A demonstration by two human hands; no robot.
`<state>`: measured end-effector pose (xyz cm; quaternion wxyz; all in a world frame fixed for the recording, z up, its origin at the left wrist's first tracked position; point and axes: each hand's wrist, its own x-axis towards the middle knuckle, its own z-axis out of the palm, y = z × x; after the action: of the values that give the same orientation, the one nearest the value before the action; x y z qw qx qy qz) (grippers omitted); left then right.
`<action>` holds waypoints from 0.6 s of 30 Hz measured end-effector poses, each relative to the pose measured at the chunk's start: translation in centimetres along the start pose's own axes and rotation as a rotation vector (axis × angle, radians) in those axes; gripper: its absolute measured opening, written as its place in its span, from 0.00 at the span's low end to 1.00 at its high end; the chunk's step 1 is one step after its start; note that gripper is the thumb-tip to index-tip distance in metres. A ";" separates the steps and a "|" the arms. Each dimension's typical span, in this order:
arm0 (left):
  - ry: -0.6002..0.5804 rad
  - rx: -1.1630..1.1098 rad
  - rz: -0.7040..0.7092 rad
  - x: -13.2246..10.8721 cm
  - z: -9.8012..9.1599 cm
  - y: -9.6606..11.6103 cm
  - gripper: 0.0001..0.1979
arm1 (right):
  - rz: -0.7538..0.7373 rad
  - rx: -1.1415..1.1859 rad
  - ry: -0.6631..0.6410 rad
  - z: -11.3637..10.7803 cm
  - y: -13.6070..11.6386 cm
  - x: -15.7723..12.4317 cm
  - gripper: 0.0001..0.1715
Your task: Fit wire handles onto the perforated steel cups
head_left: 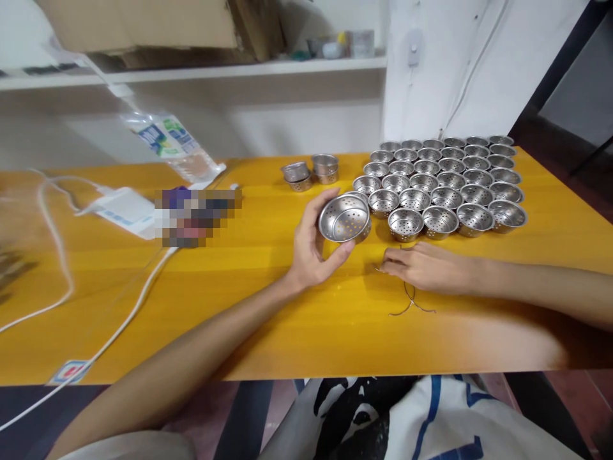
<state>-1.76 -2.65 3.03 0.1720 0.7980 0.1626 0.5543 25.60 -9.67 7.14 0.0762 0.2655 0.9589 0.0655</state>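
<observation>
Left grip [311, 246] pinches steel cup [345, 218] between thumb and fingers; right grip [426, 267] flat, fingertips on wire [409, 305].

I've one view: head cam, facing forward and down over the table [335, 338], close above left hand [311, 246] and right hand [428, 268], shelf [239, 69] at top.

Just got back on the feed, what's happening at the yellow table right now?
A person is at the yellow table. Their left hand holds a perforated metal strainer cup, tilted toward the camera. Their right hand lies palm down on thin bent wires on the tabletop; whether it pinches one is unclear. Behind it, matching cups stand in tidy rows, with three more set apart farther back.
</observation>
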 end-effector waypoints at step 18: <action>-0.084 -0.124 -0.095 -0.2 0.5 0.9 0.40 | 0.087 0.186 0.764 -3.3 0.4 -2.1 0.14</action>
<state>-1.31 -3.60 3.13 0.2538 0.7996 0.1580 0.5208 26.95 -10.71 10.70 -0.3132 0.2681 0.9080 0.0754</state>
